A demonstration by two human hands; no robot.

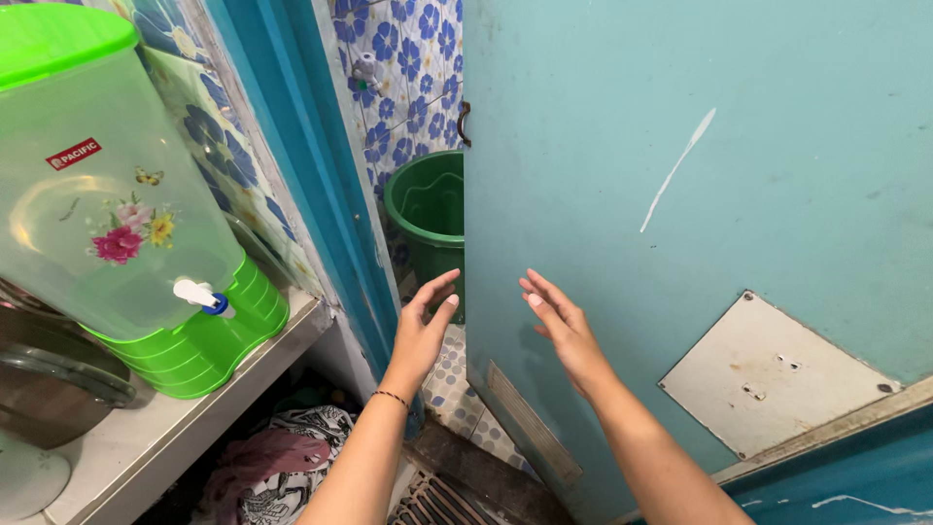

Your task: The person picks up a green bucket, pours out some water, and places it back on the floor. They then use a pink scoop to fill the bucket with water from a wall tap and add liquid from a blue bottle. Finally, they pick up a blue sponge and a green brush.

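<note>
Both hands empty: left hand [420,333], right hand [564,331] near teal door [700,194].

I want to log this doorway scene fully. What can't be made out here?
- Green bucket: head view, right half hidden behind the blue door.
- Water dispenser: top and left cut off by the frame edge.
- Left hand and right hand: whether either touches the door cannot be told.

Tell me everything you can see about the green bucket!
The green bucket looks like smooth plastic, round, with a thick rim. It stands upright on the tiled floor past the blue door, which hides its right side. Only its top shows inside, and nothing shows in there. Neither hand touches it; the left hand is nearest.
</note>
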